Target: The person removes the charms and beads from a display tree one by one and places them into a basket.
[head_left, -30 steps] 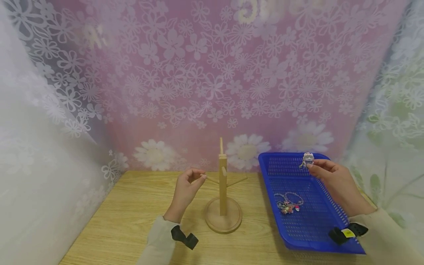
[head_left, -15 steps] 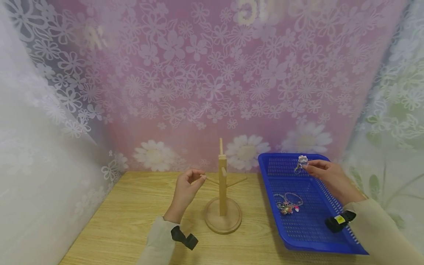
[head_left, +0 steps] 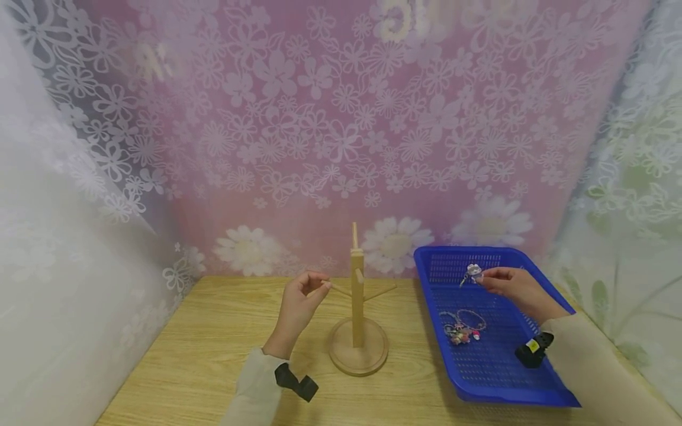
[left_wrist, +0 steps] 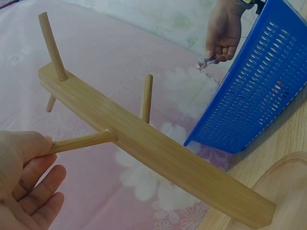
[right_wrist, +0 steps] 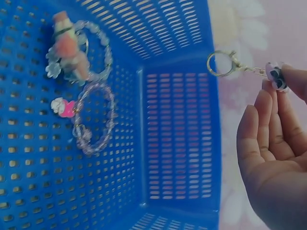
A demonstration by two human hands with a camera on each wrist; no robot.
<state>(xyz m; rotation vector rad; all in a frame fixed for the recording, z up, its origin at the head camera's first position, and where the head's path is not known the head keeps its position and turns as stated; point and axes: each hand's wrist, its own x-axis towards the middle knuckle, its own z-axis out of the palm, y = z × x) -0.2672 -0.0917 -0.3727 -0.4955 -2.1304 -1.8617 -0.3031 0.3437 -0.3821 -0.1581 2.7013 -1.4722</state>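
My left hand (head_left: 302, 302) pinches the tip of a side peg (left_wrist: 84, 142) on a wooden peg stand (head_left: 357, 302) with a round base. Over the blue basket (head_left: 453, 387), my right hand (head_left: 519, 289) pinches the small figure charm of a keychain (right_wrist: 276, 76) between thumb and fingertips. Its gold ring (right_wrist: 221, 63) hangs free on a short chain in the right wrist view. Inside the basket lie a pinkish beaded bracelet (right_wrist: 112, 117) with a pink-and-white charm and a pale blue beaded bracelet (right_wrist: 106, 52) beside a peach-and-green charm (right_wrist: 67, 45).
The stand's other pegs, such as the right-hand peg (head_left: 380, 292), are bare. A wooden table (head_left: 176, 355) carries stand and basket. Behind them hangs a pink flowered cloth (head_left: 298, 148), with pale cloths at both sides.
My right hand has moved left and slightly down with the keychain, from near the basket's right rim to farther over its inside. The left hand stays on the peg.
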